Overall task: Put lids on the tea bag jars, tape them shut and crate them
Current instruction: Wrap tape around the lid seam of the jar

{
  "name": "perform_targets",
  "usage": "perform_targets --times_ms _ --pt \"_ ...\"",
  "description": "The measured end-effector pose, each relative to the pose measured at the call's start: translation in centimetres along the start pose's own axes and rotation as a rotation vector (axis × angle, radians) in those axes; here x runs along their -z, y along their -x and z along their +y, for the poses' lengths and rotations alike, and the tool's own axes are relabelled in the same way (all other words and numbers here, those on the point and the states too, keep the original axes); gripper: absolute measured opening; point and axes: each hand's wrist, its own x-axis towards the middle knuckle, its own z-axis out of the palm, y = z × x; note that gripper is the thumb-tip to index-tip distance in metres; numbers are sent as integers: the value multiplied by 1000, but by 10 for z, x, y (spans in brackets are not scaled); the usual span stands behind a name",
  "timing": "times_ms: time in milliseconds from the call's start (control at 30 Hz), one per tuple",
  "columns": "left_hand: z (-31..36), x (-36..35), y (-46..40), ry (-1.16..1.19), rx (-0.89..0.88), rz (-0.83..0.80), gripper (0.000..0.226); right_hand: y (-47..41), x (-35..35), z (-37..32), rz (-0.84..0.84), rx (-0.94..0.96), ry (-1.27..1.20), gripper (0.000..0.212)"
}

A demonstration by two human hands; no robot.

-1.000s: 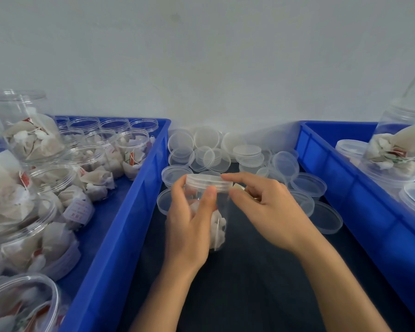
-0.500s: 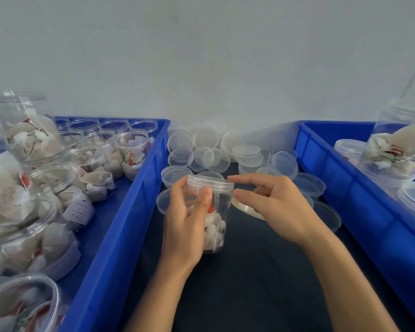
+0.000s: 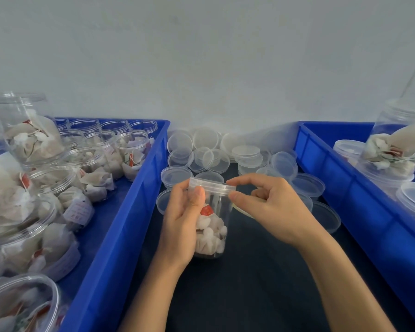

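A clear jar of tea bags (image 3: 212,226) stands on the dark mat between two blue crates, with a clear lid (image 3: 211,185) on its mouth. My left hand (image 3: 182,226) grips the jar's side, thumb on the front just under the lid. My right hand (image 3: 268,207) pinches the lid's right rim between thumb and forefinger. A roll of clear tape (image 3: 243,209) lies half hidden under my right hand.
The left blue crate (image 3: 120,226) holds several open jars of tea bags (image 3: 130,152). The right blue crate (image 3: 345,195) holds lidded jars (image 3: 398,144). A pile of loose clear lids (image 3: 216,154) covers the mat behind the jar, against the white wall.
My right hand has slid from over the lid's top to its right rim. The jar has tipped back upright and the tape roll has come partly into sight.
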Motion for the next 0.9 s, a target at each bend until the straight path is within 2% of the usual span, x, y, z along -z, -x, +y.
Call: perform_targets --times_ms 100,167,233,333,400,500,633,900 --pt "1 1 0 18 52 -2 52 0 -2 -1 24 2 41 35" --pt "3 0 1 -39 79 8 63 2 -2 -2 44 13 83 32" --pt "5 -1 4 -188 72 43 73 2 -3 -4 74 32 141 27" --pt "9 -2 6 -432 -13 164 65 3 -7 -7 132 49 210 25" --pt "11 -3 8 -490 -35 192 65 5 -11 -9 167 71 259 29" --pt "14 -8 9 -447 17 146 63 7 -15 -13 193 100 344 43" --pt "14 -8 5 -397 76 157 74 5 -15 -12 109 96 362 29" --pt "18 -5 4 -237 102 171 60 3 -8 -7 39 103 336 33"
